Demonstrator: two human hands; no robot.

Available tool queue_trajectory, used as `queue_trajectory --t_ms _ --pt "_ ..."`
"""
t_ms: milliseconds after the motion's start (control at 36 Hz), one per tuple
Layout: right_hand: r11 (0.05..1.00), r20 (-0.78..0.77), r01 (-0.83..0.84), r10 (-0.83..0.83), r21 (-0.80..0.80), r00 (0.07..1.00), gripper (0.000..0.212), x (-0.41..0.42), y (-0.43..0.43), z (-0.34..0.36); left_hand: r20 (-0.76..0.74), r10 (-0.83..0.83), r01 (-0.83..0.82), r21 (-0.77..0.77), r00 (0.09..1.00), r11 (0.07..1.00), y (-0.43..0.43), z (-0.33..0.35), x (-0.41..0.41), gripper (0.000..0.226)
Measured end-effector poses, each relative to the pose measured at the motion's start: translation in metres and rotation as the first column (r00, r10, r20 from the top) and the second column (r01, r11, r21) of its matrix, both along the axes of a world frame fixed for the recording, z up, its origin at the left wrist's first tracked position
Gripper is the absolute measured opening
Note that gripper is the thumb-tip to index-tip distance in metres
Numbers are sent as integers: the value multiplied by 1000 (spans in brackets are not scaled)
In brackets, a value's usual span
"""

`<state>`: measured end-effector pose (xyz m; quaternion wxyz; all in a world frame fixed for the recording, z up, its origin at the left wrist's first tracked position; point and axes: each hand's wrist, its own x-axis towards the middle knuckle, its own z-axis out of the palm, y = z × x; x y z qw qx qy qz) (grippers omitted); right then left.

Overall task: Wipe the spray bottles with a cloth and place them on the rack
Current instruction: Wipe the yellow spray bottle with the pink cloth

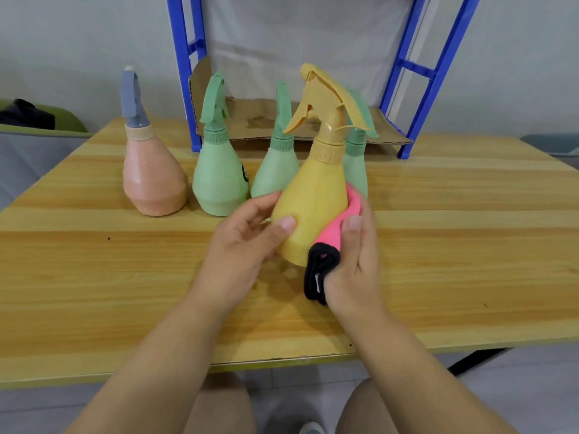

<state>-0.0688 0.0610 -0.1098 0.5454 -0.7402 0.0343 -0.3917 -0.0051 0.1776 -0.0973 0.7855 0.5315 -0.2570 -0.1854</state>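
The left hand grips 1 yellow spray bottle, thumb on its front and fingers curled round its left side. The right hand clasps 1 pink cloth with black edging, pressed to the bottle's right side. The bottle tilts over the middle of the table. Behind it, toward the far edge, stand 3 green bottles and 1 peach bottle. 1 blue rack stands at the far edge, holding 1 cardboard sheet.

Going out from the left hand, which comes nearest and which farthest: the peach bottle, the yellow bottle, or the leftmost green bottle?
1. yellow bottle, gripped by the left hand.
2. leftmost green bottle, just behind, to its left.
3. peach bottle, farthest left.
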Motion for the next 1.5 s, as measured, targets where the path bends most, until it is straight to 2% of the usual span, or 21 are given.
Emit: queue_trajectory --t_ms 56,111,194,250,361,500,583,667,722,778,833,917,1028,1111,1222,1333,1444,1500 --pt "999 12 13 -12 -48 1000 66 0 0 -1 94 -1 -3 39 996 999 1 -3 2 53" --pt "999 17 -34 35 -22 999 61 -1 1 1 88 -16 16 7 996 1000 3 -4 4 62" --pt "957 41 -200 196 210 980 51 -5 -1 9 15 -92 93 -56 996 994 7 -3 6 72" --pt "924 26 -215 218 315 976 46 -6 -6 10 -10 -127 126 -72 992 989 7 -2 6 76" --pt "951 -8 -153 161 268 987 53 -5 -4 7 -66 -123 121 -33 990 992 5 -1 5 90" --pt "994 -8 -51 52 100 999 75 -1 -2 0 -41 -85 85 -2 996 996 4 -3 5 60" --pt "1000 35 -28 28 2 999 64 -1 -2 -1 4 -117 117 19 993 993 5 -2 2 68" --pt "996 37 -14 17 -92 999 48 -1 -2 1 91 -129 123 72 988 990 5 -1 1 62" --pt "990 13 -20 22 -137 1000 46 -1 -2 1 112 -127 120 70 986 990 4 0 1 60" --pt "988 -5 -40 40 -152 999 50 -2 -4 0 73 -118 115 43 990 992 6 2 1 63" --pt "987 -29 -86 83 -137 996 60 -1 -5 3 26 -109 109 22 994 994 8 1 2 69" --pt "980 -66 -198 196 -23 978 67 -4 -8 13 -56 -116 115 -16 992 993 10 2 1 79" --pt "946 -114 -268 291 180 950 41 -13 -14 26 -134 -173 164 -76 976 983 10 8 -3 76" --pt "938 -113 -255 287 235 951 36 -18 -16 26 -126 -179 175 -44 976 984 8 14 -7 70" --pt "958 -117 -231 252 170 961 46 -21 -14 26 -76 -148 153 55 986 987 3 22 -10 74" --pt "961 -113 -223 243 162 963 49 -26 -17 27 -118 -143 148 29 983 989 2 27 -15 79" --pt "971 -213 -166 200 169 956 60 -33 -23 26 -154 -91 89 -17 984 996 -3 31 -21 80" --pt "989 -295 -113 137 97 946 60 -36 -30 26 -175 -60 55 -31 983 998 -7 35 -22 75"
